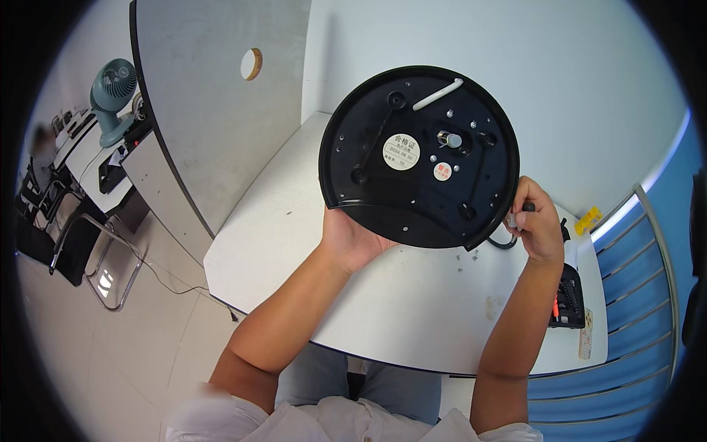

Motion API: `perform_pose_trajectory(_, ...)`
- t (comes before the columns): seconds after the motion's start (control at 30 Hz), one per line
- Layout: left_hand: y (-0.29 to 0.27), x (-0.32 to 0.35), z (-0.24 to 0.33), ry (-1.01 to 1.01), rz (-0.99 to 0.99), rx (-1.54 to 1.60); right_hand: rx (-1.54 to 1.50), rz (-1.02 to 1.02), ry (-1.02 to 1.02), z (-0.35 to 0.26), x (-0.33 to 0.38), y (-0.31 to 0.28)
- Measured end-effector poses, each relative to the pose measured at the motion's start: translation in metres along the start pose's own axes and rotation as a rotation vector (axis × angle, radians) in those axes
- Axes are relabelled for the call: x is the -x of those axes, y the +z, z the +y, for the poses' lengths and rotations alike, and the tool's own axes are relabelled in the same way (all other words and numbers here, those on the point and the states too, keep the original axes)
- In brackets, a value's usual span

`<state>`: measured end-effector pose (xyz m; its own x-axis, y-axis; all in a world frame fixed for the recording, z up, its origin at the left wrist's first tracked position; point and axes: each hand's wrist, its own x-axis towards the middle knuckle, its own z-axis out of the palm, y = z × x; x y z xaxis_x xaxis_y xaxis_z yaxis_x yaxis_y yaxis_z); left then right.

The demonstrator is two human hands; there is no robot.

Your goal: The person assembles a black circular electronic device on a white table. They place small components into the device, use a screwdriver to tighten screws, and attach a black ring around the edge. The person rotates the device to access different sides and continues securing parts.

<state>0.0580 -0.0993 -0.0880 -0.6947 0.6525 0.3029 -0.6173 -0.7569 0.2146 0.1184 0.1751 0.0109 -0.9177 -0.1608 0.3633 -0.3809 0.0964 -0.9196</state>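
A black round base [398,195], like the underside of an appliance, is held up over the table, its flat face toward me. Two round labels, several screws, a short metal shaft [451,140] and a white rod [437,96] show on it. My left hand [351,239] grips it from below at the lower left, some fingers hidden behind it. Beside its lower right rim, my right hand [541,221] is closed on a small grey and black part [515,219], mostly covered by the fingers. A dark cord loop [504,244] hangs next to this hand.
Small loose screws [464,259] lie on the white table [398,309]. A black tool tray [568,298] and a yellow object [588,220] are at the right, near a metal rail [663,258]. A grey partition [221,96] stands left; beyond it are a fan [114,96] and chair [88,250].
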Motion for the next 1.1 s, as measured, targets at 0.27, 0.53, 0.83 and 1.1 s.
perform_pose_trajectory(0.27,-0.015,-0.003,-0.01,-0.064,-0.199,0.317,-0.266,-0.001,-0.158,0.007,-0.009,-0.007)
perform_pose_trajectory(0.53,-0.002,-0.003,-0.022,0.091,0.013,-0.152,-0.386,-0.102,-0.158,0.017,-0.01,-0.015)
perform_pose_trajectory(0.83,-0.003,-0.002,-0.024,0.101,0.045,-0.195,-0.374,-0.08,-0.162,0.018,-0.009,-0.013)
perform_pose_trajectory(1.1,0.001,-0.001,-0.024,0.087,0.103,-0.186,-0.366,-0.077,-0.169,0.018,-0.008,-0.013)
